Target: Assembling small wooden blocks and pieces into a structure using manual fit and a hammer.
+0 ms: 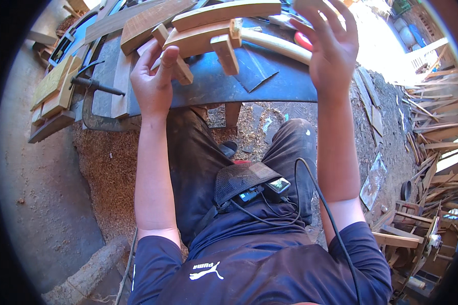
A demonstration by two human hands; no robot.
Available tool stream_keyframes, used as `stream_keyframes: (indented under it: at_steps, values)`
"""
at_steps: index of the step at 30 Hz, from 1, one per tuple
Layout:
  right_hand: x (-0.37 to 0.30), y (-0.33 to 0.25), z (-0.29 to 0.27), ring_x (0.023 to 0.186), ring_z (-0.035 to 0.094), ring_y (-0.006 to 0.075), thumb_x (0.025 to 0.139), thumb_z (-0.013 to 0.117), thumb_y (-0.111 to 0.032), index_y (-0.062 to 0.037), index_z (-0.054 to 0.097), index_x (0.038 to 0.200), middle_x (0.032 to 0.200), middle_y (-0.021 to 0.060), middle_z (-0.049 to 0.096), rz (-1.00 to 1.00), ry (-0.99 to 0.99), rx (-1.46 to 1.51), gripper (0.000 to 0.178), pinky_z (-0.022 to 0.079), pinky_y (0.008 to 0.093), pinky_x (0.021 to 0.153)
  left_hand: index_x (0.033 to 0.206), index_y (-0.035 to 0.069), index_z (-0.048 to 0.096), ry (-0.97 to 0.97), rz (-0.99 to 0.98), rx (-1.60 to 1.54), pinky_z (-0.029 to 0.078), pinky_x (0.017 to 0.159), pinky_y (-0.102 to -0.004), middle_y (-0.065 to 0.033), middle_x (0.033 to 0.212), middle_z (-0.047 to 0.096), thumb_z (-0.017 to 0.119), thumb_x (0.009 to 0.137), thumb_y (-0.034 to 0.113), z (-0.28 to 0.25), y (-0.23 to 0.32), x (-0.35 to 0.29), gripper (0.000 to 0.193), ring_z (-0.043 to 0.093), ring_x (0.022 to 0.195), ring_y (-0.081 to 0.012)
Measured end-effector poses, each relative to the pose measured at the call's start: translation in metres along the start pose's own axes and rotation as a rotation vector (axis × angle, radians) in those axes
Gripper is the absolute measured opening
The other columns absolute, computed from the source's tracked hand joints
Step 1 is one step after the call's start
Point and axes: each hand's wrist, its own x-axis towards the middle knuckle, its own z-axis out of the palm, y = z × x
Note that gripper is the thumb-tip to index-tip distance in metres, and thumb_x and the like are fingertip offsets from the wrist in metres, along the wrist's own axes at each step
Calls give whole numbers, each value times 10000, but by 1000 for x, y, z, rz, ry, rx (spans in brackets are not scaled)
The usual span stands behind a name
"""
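Observation:
On the blue metal worktable (208, 86), my left hand (153, 81) closes around a short wooden strip (184, 73), thumb in front and fingers partly hidden behind. That strip lies crosswise under a curved wooden piece (198, 38). A second short block (224, 55) juts toward me from the same piece, and a longer board (226, 12) lies just beyond it. My right hand (333, 51) is raised over the table's right side, fingers spread and holding nothing. Close to it are a pale rounded wooden handle (277, 44) and a red object (304, 40), partly covered by the hand.
Thick planks (150, 23) lie at the table's far left. A black threaded bar (97, 86) sticks out beside stacked wood blocks (56, 96). Sawdust (109, 173) covers the floor below. Scrap wood (437, 132) is heaped at right. A cable (323, 193) runs over my lap.

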Motion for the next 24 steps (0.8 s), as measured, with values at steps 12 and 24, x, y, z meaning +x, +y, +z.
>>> stream_keyframes:
  at_steps: [12, 24]
  values:
    - [-11, 14, 19, 1040, 721, 215, 901, 793, -97, -1, 606, 1142, 1143, 149, 704, 316, -131, -56, 320, 599, 325, 881, 1334, -44, 634, -37, 94, 72, 568, 758, -232, -100, 1128, 745, 864, 816, 507, 6, 2, -7, 791, 727, 890, -107]
    - [33, -30, 46, 1059, 713, 221, 906, 774, -183, -25, 714, 1124, 1113, 122, 732, -12, -586, -609, 276, 584, 366, 949, 1323, -45, 635, -53, 146, 131, 394, 591, -160, 29, 699, 677, 912, 802, 380, 5, -4, -10, 728, 567, 652, 6]
